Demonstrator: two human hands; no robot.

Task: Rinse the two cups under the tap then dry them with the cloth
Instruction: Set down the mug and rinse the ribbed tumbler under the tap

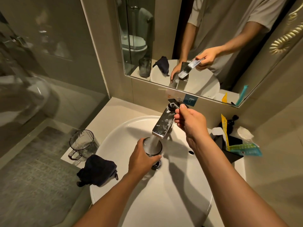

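My left hand (141, 158) grips a clear cup (155, 147) upright over the drain of the white sink (180, 194). Water pours from the chrome tap (163, 124) straight into that cup. My right hand (191, 122) pinches the tap's lever at the top. A second clear cup (82, 145) with a handle stands on the counter left of the sink. The dark cloth (98, 172) lies crumpled on the sink's left rim, just in front of that cup.
A black holder (229, 148) with coloured sachets stands on the counter right of the sink. The mirror (205, 46) rises behind the tap. A glass shower screen (32, 71) and grey floor mat (37, 169) are on the left.
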